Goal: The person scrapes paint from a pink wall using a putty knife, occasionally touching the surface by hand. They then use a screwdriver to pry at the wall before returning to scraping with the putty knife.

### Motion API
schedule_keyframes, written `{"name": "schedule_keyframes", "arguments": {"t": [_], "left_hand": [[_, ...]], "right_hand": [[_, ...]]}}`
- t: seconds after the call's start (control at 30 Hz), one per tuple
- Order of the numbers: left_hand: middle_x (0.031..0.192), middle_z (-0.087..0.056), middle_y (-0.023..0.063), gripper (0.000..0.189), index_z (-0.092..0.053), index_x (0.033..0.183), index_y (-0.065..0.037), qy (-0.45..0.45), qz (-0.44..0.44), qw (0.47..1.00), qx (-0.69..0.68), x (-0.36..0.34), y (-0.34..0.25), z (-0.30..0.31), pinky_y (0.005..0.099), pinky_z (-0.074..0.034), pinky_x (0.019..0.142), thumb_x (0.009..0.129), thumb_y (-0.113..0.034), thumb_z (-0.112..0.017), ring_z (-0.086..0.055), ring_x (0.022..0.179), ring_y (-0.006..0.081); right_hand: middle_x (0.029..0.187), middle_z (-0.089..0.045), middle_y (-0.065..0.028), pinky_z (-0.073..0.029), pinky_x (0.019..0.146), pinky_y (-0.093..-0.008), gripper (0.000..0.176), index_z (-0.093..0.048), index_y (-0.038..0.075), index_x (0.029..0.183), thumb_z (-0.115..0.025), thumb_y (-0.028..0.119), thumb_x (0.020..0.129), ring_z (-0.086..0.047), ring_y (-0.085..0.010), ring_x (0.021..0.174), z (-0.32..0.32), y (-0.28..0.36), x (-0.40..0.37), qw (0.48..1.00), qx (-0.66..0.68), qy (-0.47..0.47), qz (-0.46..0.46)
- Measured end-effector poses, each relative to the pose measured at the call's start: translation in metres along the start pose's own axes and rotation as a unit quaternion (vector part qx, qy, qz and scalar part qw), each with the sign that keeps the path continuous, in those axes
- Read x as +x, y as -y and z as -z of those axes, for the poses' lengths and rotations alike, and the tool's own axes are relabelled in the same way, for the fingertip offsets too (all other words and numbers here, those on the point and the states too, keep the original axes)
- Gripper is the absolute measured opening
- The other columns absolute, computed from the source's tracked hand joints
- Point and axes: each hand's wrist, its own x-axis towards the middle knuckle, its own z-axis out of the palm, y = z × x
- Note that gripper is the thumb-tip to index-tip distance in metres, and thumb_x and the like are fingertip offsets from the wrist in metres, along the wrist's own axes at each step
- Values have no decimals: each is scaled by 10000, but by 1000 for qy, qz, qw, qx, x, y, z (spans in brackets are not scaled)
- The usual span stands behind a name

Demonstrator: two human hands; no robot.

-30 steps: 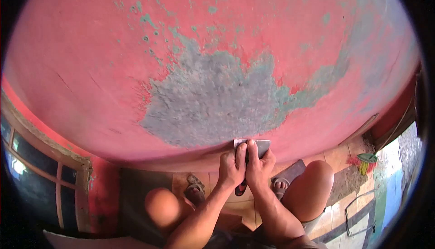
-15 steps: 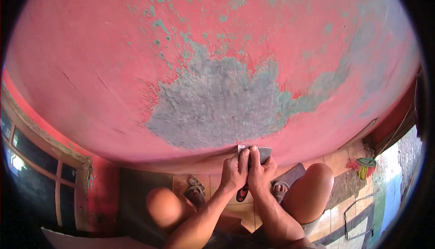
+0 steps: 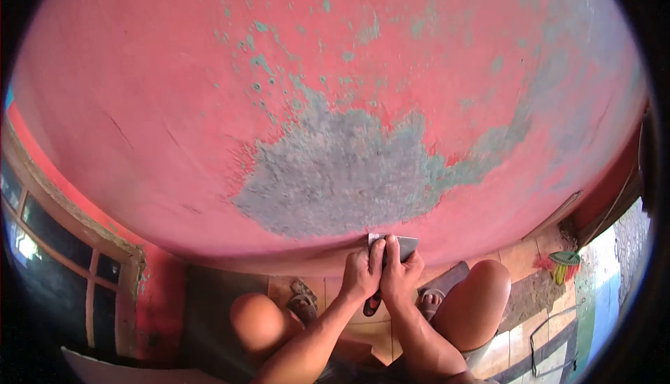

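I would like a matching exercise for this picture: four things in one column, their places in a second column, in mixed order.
1. flat grey metal scraper
2. rough grey bare plaster patch
3. dark window with wooden frame
4. green and red broom

a. far left, low
b. on the tiled floor, right
c. middle of the red painted wall
d. held by left hand and right hand

Pairs: 1-d, 2-c, 3-a, 4-b

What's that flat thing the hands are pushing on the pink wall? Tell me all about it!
It's a scraper with a flat, grey, metal-looking blade and a dark red handle poking out below. The left hand and right hand grip it, pressing its top edge against the wall just under the bare grey patch.
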Motion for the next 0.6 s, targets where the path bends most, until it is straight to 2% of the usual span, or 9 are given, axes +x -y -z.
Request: {"name": "schedule_keyframes", "arguments": {"t": [0.13, 0.17, 0.23, 0.3, 0.4, 0.43, 0.53, 0.6], "left_hand": [[768, -616, 293, 423, -656, 938, 29, -21, -25, 999, 13, 3, -10, 1, 479, -472, 570, 1050, -332, -465, -651, 773, 464], [792, -622, 295, 416, -655, 967, 32, 17, 16, 1000, -9, 5, -12, 6, 480, -473, 579, 1051, -329, -465, -655, 787, 462], [795, -621, 296, 406, -653, 977, 33, 2, 1, 1000, 1, -3, 1, 0, 479, -469, 577, 1052, -317, -460, -651, 784, 466], [794, -620, 297, 394, -654, 985, 30, -8, -10, 1000, -12, 0, -5, 0, 484, -464, 578, 1054, -302, -454, -646, 786, 470], [803, -620, 302, 398, -652, 974, 30, -11, -15, 1000, 1, 3, -9, 1, 486, -469, 584, 1053, -306, -455, -652, 798, 464], [792, -617, 305, 407, -648, 947, 36, -13, -52, 999, 5, 6, -6, 0, 487, -471, 579, 1052, -310, -460, -656, 778, 460], [764, -610, 303, 412, -641, 920, 39, -5, -31, 999, 17, 0, 9, -4, 480, -468, 565, 1052, -308, -462, -654, 742, 460], [741, -611, 294, 418, -641, 909, 36, -13, 4, 1000, -3, 2, -3, -1, 471, -467, 554, 1054, -312, -460, -654, 720, 456]], "right_hand": [[738, -643, 7, -465, 610, -249, 272, -670, -46, 843, -678, 198, 962, -537, -52, 696, 1, 14, 2, 999, -32, 9, 9], [742, -639, 13, -466, 614, -247, 273, -670, -46, 840, -676, 197, 964, -534, -50, 699, 0, 18, 2, 1000, -26, 14, 10], [749, -629, 21, -452, 601, -249, 271, -663, -26, 832, -666, 207, 970, -522, -51, 693, 5, 0, -1, 999, -31, 11, 3], [762, -625, 28, -447, 600, -246, 260, -660, -16, 830, -664, 202, 972, -519, -49, 697, 0, 3, -2, 1000, 4, 11, 3], [751, -645, 18, -467, 616, -241, 246, -677, -34, 849, -677, 182, 968, -538, -46, 699, 1, 17, 2, 1000, -19, 20, -3], [765, -657, 13, -470, 620, -239, 231, -681, -29, 857, -674, 172, 971, -549, -46, 706, 1, 15, 3, 1000, -5, 26, 3], [779, -638, 27, -454, 614, -239, 240, -670, -7, 850, -659, 195, 979, -533, -46, 711, 1, 0, 1, 1000, 6, 22, 3], [770, -648, 21, -459, 613, -237, 233, -674, -13, 844, -665, 181, 975, -540, -45, 704, -3, 11, 2, 999, 22, 22, -7]]}}
